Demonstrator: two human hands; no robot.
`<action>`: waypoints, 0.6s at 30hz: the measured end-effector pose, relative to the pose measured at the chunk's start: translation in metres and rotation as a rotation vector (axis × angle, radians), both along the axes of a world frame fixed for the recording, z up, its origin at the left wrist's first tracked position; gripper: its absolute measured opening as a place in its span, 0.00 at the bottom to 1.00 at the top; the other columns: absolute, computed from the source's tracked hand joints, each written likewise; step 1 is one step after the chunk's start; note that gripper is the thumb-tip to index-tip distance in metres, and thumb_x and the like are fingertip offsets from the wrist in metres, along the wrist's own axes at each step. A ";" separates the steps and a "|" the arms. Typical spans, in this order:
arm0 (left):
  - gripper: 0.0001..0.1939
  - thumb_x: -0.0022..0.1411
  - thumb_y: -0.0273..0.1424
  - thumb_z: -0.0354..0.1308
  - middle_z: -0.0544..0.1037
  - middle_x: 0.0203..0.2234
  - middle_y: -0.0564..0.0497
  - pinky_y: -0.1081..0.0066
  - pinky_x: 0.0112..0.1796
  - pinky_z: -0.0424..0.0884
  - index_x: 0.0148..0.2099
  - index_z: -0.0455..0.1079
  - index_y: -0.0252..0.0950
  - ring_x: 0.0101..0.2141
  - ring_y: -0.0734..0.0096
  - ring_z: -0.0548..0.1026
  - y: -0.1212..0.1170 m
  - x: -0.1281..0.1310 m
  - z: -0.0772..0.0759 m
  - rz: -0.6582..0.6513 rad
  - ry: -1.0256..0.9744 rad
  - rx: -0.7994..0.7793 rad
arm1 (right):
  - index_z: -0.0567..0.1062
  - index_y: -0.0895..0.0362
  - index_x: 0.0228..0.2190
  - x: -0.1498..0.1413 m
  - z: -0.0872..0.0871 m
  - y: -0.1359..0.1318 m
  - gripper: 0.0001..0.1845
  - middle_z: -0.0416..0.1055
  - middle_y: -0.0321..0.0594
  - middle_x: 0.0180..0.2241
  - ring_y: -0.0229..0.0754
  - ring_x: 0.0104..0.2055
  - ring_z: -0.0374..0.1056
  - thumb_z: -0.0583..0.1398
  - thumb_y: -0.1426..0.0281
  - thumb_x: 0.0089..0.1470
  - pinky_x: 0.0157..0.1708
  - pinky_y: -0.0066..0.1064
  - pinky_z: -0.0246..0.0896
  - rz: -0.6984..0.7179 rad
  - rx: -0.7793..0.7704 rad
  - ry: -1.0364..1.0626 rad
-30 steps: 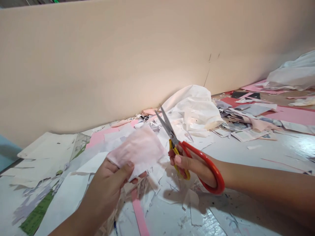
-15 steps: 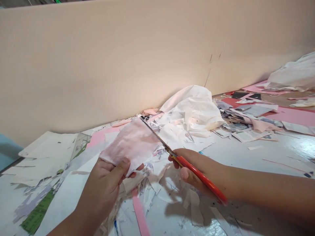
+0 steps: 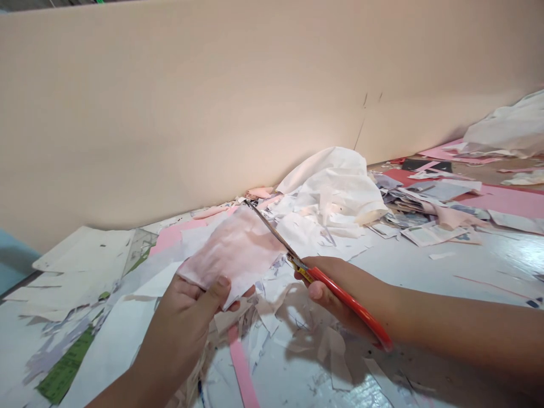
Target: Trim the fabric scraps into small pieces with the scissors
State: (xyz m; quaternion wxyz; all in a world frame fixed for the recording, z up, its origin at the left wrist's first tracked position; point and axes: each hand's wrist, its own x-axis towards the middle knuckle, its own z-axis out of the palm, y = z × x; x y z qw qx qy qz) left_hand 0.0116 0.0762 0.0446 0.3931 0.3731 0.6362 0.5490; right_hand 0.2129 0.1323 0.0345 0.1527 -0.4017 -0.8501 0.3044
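Note:
My left hand (image 3: pixel 193 306) pinches the near corner of a squarish pale pink piece (image 3: pixel 233 249), thumb on top and fingers beneath; it looks like paper or thin cloth, and I cannot tell which. My right hand (image 3: pixel 340 286) is wrapped round red-handled scissors (image 3: pixel 346 306). Their long blades point up and to the left, along the right edge of the pink piece. The blades look close together. Under both hands lie loose paper scraps (image 3: pixel 272 317) and a pink strip (image 3: pixel 241 365).
A beige panel (image 3: pixel 191 113) stands behind the white table (image 3: pixel 408 272). Against it sits a crumpled white sheet (image 3: pixel 335 181). Piled cut papers (image 3: pixel 433 209) lie at the right, with a pink sheet (image 3: pixel 512 199). White sheets (image 3: pixel 93 249) and a green piece (image 3: pixel 66 365) are at the left.
My left hand and the pink piece have shifted slightly to the right. The scissors have moved a little to the right too, still along the piece's edge.

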 end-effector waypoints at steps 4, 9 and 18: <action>0.16 0.46 0.36 0.63 0.58 0.06 0.63 0.79 0.14 0.56 0.38 0.72 0.36 0.10 0.79 0.59 -0.001 -0.004 -0.003 -0.008 0.117 -0.046 | 0.54 0.55 0.20 -0.001 0.001 -0.001 0.14 0.55 0.33 0.19 0.35 0.20 0.49 0.47 0.62 0.53 0.20 0.28 0.48 -0.027 0.029 -0.017; 0.17 0.47 0.39 0.62 0.64 0.09 0.61 0.76 0.18 0.62 0.38 0.72 0.35 0.13 0.75 0.66 -0.001 -0.007 -0.007 -0.017 0.112 -0.084 | 0.56 0.55 0.20 0.002 -0.005 0.002 0.18 0.59 0.35 0.19 0.35 0.19 0.51 0.45 0.57 0.53 0.17 0.29 0.49 -0.024 0.082 0.026; 0.12 0.46 0.36 0.64 0.60 0.06 0.62 0.79 0.14 0.57 0.34 0.74 0.36 0.10 0.80 0.59 0.001 -0.003 -0.002 -0.037 0.046 -0.051 | 0.57 0.55 0.21 0.003 -0.008 0.002 0.20 0.60 0.37 0.21 0.36 0.20 0.52 0.44 0.53 0.53 0.18 0.28 0.48 -0.028 0.022 -0.007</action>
